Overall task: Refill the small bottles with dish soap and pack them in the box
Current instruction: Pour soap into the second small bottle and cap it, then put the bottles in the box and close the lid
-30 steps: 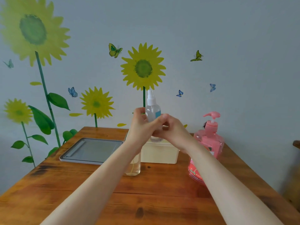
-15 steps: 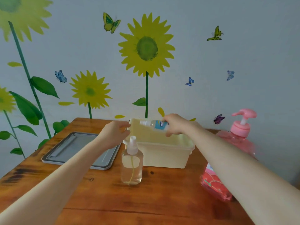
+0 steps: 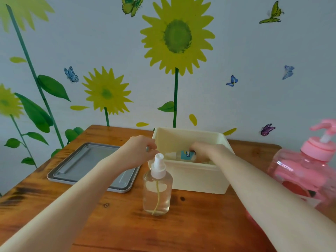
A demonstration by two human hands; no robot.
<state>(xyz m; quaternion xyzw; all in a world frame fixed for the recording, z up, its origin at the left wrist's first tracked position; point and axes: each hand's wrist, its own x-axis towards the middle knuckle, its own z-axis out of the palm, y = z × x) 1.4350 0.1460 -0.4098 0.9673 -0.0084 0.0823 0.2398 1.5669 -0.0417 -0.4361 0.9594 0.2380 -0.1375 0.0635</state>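
Here the right hand (image 3: 209,151) is down inside the box (image 3: 196,177). Its fingers (image 3: 196,147) curl round the base end of the small bottle (image 3: 185,155), which lies on its side low in the box, blue label up, neck pointing away from those fingers toward the left wall. Whether it rests on the box floor I cannot tell.

Beyond that neck, outside the left rim, the left hand (image 3: 136,151) has its fingers (image 3: 151,145) curled close at the corner. It is not clear whether they grip the rim or only hover beside it.

Nearer the person than the left fingers, the spray bottle (image 3: 157,193) stands upright on the desk (image 3: 200,224), just in front of the box, with pale liquid inside. Well to the right of the right forearm stands the pink pump bottle (image 3: 305,171), and left of the left hand lies a grey tray (image 3: 87,160).

The small bottle looks like light, thin plastic and is probably slick if soap has run down it, so a hold round the body seems safer than one on the cap. The spray bottle seems heavier with its fill. I would take it round the wide body below the shoulder, not by the sprayer.
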